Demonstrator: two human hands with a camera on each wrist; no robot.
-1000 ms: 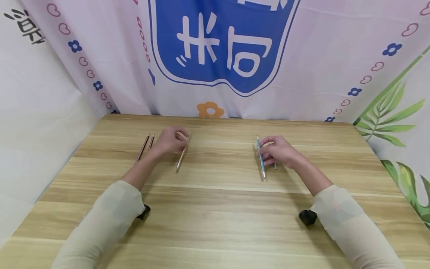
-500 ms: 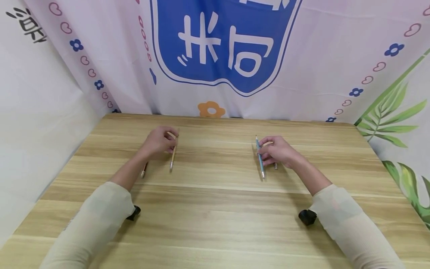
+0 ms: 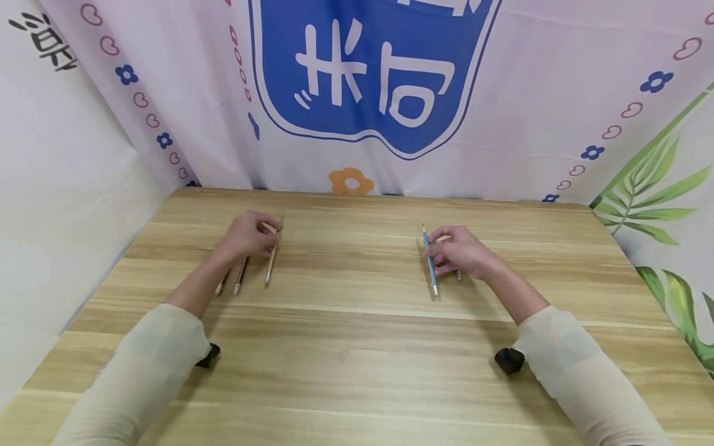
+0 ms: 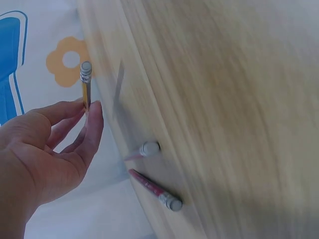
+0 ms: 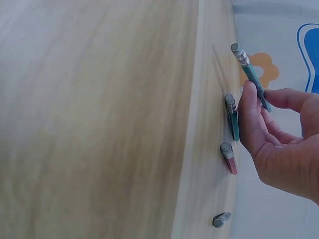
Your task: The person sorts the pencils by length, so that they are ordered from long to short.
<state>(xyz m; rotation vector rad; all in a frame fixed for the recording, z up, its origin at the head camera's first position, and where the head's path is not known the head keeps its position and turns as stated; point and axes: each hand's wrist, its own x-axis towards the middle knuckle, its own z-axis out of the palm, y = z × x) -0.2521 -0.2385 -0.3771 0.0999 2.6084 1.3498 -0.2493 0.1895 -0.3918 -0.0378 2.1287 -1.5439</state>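
My left hand (image 3: 252,235) pinches a yellow pencil (image 3: 271,266) between thumb and fingertips, its eraser end toward me. Two dark red pencils lie on the table by that hand, one (image 3: 241,276) closer and one (image 3: 222,284) farther left, partly hidden by the hand. The left wrist view shows their eraser ends, the nearer pencil (image 4: 155,190) clearly red. My right hand (image 3: 458,251) pinches a blue pencil (image 3: 431,266), point away from me. Under it, in the right wrist view, lie a teal pencil (image 5: 233,122), a red pencil (image 5: 229,159) and a third pencil (image 5: 221,219).
The wooden table (image 3: 357,371) ends at a printed cloth (image 3: 301,155) along its back edge. A white cloth (image 3: 72,204) hangs at the left, and one with green leaves (image 3: 647,186) at the right. A black wrist camera (image 3: 510,360) sits under the right sleeve.
My left hand has moved left with the yellow pencil, over the dark red pencils, whose eraser ends now show beside the wrist. My right hand and the blue pencil have barely moved.
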